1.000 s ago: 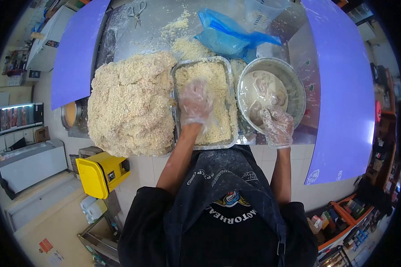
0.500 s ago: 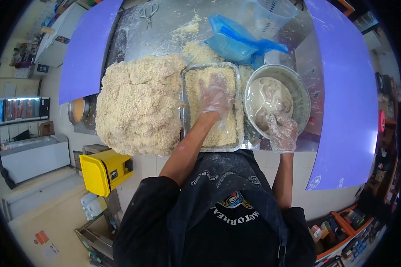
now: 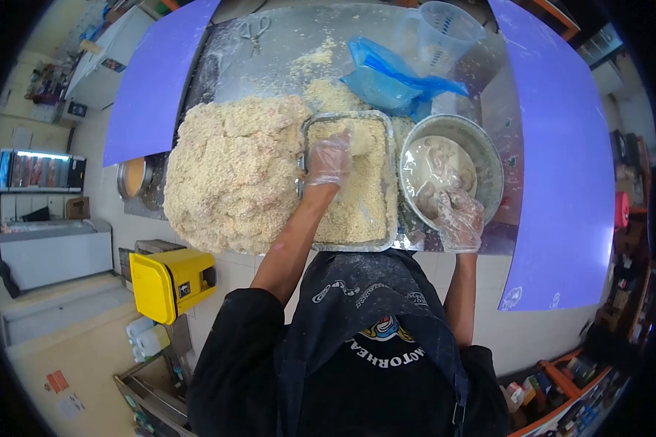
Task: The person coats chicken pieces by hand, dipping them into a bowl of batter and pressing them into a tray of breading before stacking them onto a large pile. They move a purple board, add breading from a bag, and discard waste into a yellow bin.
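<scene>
My left hand [image 3: 330, 159], in a clear plastic glove, is over the left part of a metal tray [image 3: 392, 218] of pale breadcrumbs [image 3: 361, 207]. Its fingers are curled, and a blurred pale patch shows beside them; what they hold cannot be made out. My right hand [image 3: 461, 222], gloved and smeared with batter, reaches over the near rim of a round metal pot [image 3: 494, 149]. Its fingers are bunched around a batter-coated piece of meat [image 3: 428, 202]. More pieces lie in the whitish batter [image 3: 421, 164]. A large heap of crumb-coated pieces [image 3: 233, 175] stands left of the tray.
A blue plastic bag [image 3: 386, 76], a clear measuring jug [image 3: 448, 36] and scissors [image 3: 255, 35] lie at the table's far side. Loose crumbs [image 3: 332, 95] are spread behind the tray. Purple panels [image 3: 561, 182] flank the table. A yellow bin [image 3: 171, 284] stands on the floor at left.
My left hand has gone from lying spread on the crumbs to curled fingers, moving left in the tray. My right hand stays at the pot. The view has shifted slightly.
</scene>
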The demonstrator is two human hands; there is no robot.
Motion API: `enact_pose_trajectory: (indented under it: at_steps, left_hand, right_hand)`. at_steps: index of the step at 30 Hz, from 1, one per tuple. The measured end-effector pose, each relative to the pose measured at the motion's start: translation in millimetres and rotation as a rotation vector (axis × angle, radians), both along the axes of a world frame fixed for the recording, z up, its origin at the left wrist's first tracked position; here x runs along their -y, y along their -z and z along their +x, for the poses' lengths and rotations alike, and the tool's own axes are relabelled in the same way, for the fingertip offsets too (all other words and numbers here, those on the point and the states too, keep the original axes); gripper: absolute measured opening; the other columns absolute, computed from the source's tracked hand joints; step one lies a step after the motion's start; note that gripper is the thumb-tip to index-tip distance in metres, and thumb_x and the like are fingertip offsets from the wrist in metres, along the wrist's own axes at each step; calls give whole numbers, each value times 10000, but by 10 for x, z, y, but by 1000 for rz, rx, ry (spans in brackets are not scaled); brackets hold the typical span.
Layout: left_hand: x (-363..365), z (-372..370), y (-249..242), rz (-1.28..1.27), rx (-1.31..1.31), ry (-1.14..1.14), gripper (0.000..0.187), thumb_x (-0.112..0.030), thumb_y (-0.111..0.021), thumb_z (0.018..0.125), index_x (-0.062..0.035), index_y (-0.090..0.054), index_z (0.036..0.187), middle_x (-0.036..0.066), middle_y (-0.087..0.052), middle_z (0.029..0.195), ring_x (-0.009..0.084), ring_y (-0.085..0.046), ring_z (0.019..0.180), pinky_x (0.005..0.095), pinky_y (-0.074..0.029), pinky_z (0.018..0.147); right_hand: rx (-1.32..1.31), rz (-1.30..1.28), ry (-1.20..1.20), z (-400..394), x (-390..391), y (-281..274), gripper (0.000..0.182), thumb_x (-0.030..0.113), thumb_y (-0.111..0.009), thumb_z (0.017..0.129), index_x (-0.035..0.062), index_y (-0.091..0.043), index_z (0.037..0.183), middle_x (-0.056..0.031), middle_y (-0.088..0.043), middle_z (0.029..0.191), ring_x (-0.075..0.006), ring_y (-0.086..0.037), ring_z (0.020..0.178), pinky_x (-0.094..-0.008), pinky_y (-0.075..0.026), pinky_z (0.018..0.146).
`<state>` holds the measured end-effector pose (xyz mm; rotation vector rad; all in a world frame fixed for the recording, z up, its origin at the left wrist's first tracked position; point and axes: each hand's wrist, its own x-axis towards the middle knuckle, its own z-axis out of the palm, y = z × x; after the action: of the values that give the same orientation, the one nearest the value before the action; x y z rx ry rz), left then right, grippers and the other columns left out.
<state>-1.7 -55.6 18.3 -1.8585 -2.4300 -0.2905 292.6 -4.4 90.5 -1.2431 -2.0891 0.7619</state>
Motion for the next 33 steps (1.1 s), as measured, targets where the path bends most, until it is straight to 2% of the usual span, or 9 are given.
enact_pose_trajectory:
  at_steps: [4, 7, 10, 16, 19, 22, 25, 28, 33]
  left_hand:
    - [141, 255, -763, -114, 399, -169, 691, -61, -627, 697, -63, -426, 1358, 147, -654, 998, 310, -645, 855, 362, -517, 773]
    - [237, 293, -420, 349, 510, -159, 742, -69, -639, 678, -69, -383, 1374, 163, -632, 1061, 296, -627, 940, 358, -496, 845]
    - [387, 293, -504, 30, 889, -257, 751, -92, -633, 699, -94, -340, 1390, 156, -588, 1140, 272, -580, 1034, 358, -468, 912]
    - [662, 282, -1501, -9, 856, -180, 714, -110, -629, 708, -131, -369, 1372, 131, -582, 1126, 270, -557, 1053, 369, -464, 927]
    - [934, 219, -1929, 37, 1044, -264, 700, -84, -625, 708, -139, -391, 1365, 95, -590, 1093, 266, -566, 1022, 357, -470, 935]
    - [1160, 72, -2067, -39, 996, -264, 690, -48, -624, 706, -144, -411, 1355, 82, -582, 1109, 250, -574, 1014, 353, -486, 928]
    - [1393, -161, -1989, 2, 809, -49, 685, -51, -630, 716, -155, -412, 1358, 73, -589, 1093, 222, -592, 992, 338, -517, 887]
    - [1489, -295, -2341, -24, 1156, -246, 657, -98, -631, 726, -153, -428, 1349, 76, -605, 1051, 197, -605, 962, 330, -539, 840]
    - [1389, -895, -2751, 320, 1122, 61, 648, -93, -622, 702, -73, -445, 1325, 89, -586, 1067, 180, -600, 963, 307, -539, 827]
  right_hand:
    - [-44, -80, 15, -24, 23, 30, 173, 135, -678, 813, -13, -699, 899, -160, -694, 825, -257, -671, 751, -351, -498, 723]
    - [-6, -3, -24, -14, 11, -15, 159, 124, -672, 810, -10, -696, 891, -163, -692, 845, -275, -668, 753, -361, -497, 723]
    - [-5, 123, -87, 40, -64, 97, 161, 131, -660, 804, -15, -683, 870, -175, -681, 842, -325, -664, 758, -385, -499, 721]
    - [-105, 62, -47, 4, -38, 172, 161, 96, -674, 796, -19, -690, 908, -166, -689, 831, -270, -666, 744, -366, -498, 733]
    - [-94, -30, -23, 47, -55, 265, 177, 94, -679, 790, -12, -694, 931, -170, -692, 836, -265, -668, 754, -365, -499, 741]
    - [-117, -92, -5, 9, -33, 236, 183, 98, -682, 789, -11, -696, 935, -172, -694, 842, -261, -671, 771, -361, -500, 752]
    - [-3, -200, -33, 74, -72, 198, 280, 60, -676, 812, -51, -661, 1069, -136, -688, 1056, -163, -621, 975, -316, -449, 918]
    - [31, -219, -22, 21, -50, 109, 262, 66, -677, 809, -54, -668, 1042, -128, -694, 1037, -169, -624, 968, -318, -450, 917]
    - [37, -95, -47, -1, -42, 83, 210, 123, -678, 788, -2, -694, 957, -157, -697, 915, -255, -663, 859, -367, -483, 818]
